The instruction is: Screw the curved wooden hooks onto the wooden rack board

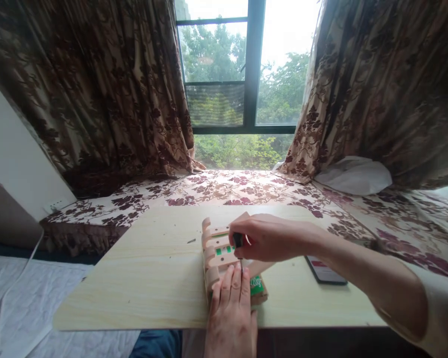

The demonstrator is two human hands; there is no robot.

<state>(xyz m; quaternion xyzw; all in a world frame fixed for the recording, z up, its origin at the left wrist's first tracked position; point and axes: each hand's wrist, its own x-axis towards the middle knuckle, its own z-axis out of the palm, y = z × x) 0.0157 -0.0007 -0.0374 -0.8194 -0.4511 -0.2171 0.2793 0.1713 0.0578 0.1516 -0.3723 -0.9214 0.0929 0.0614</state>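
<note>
A pale pink slatted part [210, 249] with curved ends and small dark spots along its slats lies across a green and brown box [259, 291] on the table. My left hand [231, 303] rests flat on the near end of this part, fingers stretched out and side by side. Above it, my right hand [263, 236] is closed around the dark handle of a screwdriver [238, 240]. The thin shaft points down to the slats close to my left fingertips. My right hand hides much of the part's far right side, and the exact tip contact cannot be made out.
A phone [326, 271] lies on the pale wooden table [145, 283] under my right forearm. Small dark bits [191, 241] lie left of the slatted part. Behind the table is a flowered window seat [216, 186] with a white bag [354, 175] at the right.
</note>
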